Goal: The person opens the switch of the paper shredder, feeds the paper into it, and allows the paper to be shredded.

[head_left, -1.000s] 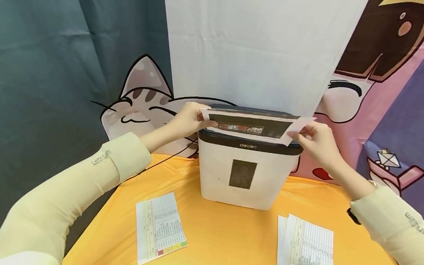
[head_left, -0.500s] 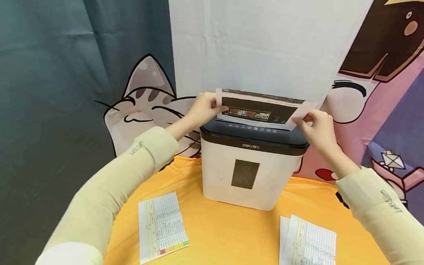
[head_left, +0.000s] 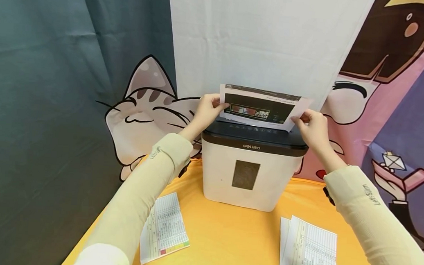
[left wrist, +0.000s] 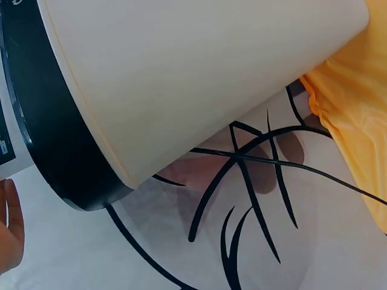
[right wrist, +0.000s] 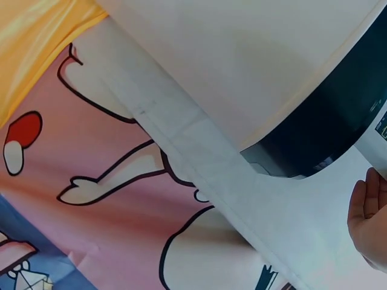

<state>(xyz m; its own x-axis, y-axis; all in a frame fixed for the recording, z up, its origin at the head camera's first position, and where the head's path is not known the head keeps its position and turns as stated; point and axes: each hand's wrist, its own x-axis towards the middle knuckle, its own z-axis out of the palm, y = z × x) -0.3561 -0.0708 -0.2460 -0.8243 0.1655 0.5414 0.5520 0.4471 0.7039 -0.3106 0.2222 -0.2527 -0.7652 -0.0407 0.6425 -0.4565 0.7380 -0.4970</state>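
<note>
A printed sheet of paper (head_left: 258,107), dark with a row of small pictures, stands tilted over the top of a white paper shredder (head_left: 214,169) in the head view. Its lower edge is right at the slot area of the black lid (head_left: 230,129). My left hand (head_left: 207,111) pinches the sheet's left edge between thumb and fingers. At the right edge, my right hand (head_left: 314,129) pinches it the same way. Only part of the left hand (left wrist: 11,232) shows in the left wrist view, beside the lid. The right wrist view catches the right hand (right wrist: 370,223) at its edge.
The shredder stands at the back of a table with an orange cloth (head_left: 234,236). Printed sheets (head_left: 166,230) lie front left, partly behind the left sleeve, and more sheets (head_left: 311,246) front right. A cartoon-printed curtain (head_left: 259,37) hangs close behind; a thin cable (left wrist: 302,164) runs past the shredder.
Both hands have raised the sheet from low over the shredder's lid to a more upright stance, showing the lid's front row of symbols. Both forearms have swung inward.
</note>
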